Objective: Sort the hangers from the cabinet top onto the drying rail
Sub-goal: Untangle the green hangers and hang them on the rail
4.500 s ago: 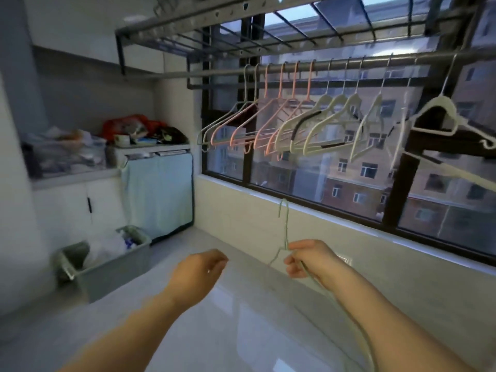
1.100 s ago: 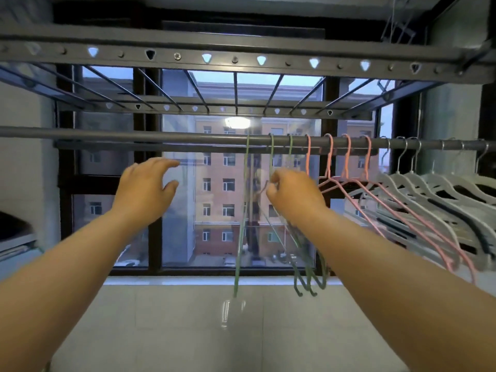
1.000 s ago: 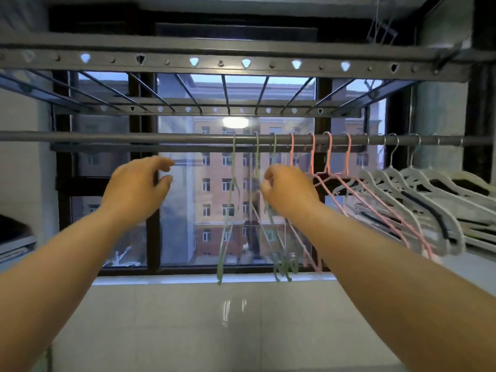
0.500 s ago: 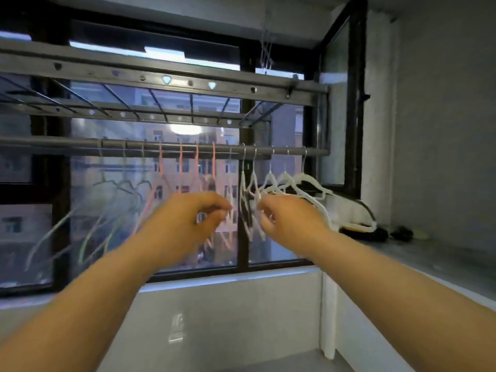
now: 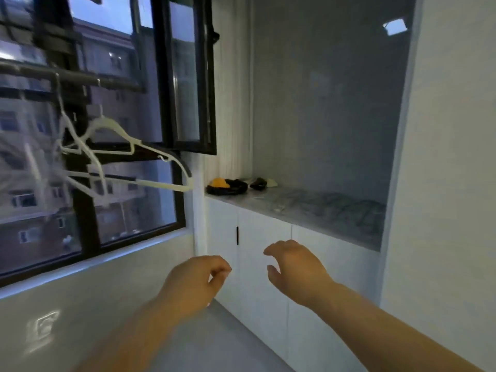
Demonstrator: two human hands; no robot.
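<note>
White hangers [image 5: 112, 146] hang from the grey drying rail [image 5: 72, 76] at the upper left, in front of the window. A blurred heap of pale and dark hangers [image 5: 330, 208] lies on the grey top of the white cabinet [image 5: 263, 237] on the right. My left hand [image 5: 196, 280] is low in the middle with loosely curled fingers and holds nothing. My right hand [image 5: 295, 267] is beside it with fingers spread and bent, also holding nothing. Both hands are in front of the cabinet doors, below its top.
A black coil with an orange thing [image 5: 226, 185] and small dark and pale items [image 5: 261, 182] lie at the far end of the cabinet top. An open black window sash [image 5: 188, 76] stands out above that corner. White wall [image 5: 442, 183] closes the right side.
The view has swung right from the rail to the cabinet. Both hands have dropped from rail height to in front of the cabinet doors, holding nothing.
</note>
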